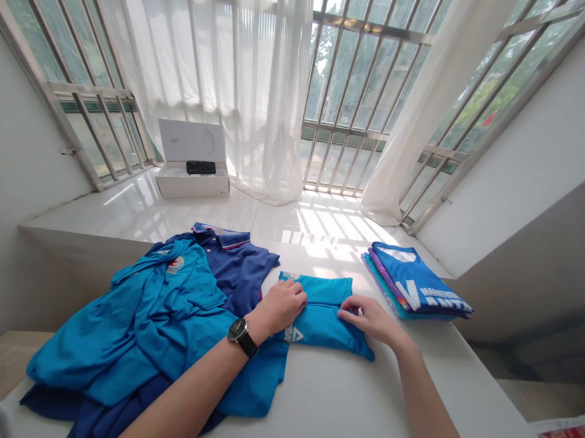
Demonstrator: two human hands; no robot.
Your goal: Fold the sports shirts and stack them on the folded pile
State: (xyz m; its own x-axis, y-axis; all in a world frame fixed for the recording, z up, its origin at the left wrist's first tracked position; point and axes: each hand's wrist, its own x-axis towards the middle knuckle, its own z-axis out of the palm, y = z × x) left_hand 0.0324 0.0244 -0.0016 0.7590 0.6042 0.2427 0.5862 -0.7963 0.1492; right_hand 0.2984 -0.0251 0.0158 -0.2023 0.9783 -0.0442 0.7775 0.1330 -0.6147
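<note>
A bright blue-teal shirt [320,321] lies folded into a flat bundle on the white table, with a crease along its middle and a white logo near its lower left. My left hand [282,304], with a black-strapped watch on the wrist, is closed on the shirt's left end, its fingers curled. At the other end, my right hand [370,318] pinches the fabric between thumb and fingers near the crease. Left of my hands sprawls a loose pile with a teal shirt [149,329] partly over a navy polo shirt [234,261].
A stack of folded shirts [418,284] sits on the right, a blue one with white lettering on top. Toward the window, an open white box [192,185] holds a black object [200,168]. Sheer curtains [265,97] hang before barred windows. The table's edge [500,394] runs along the right.
</note>
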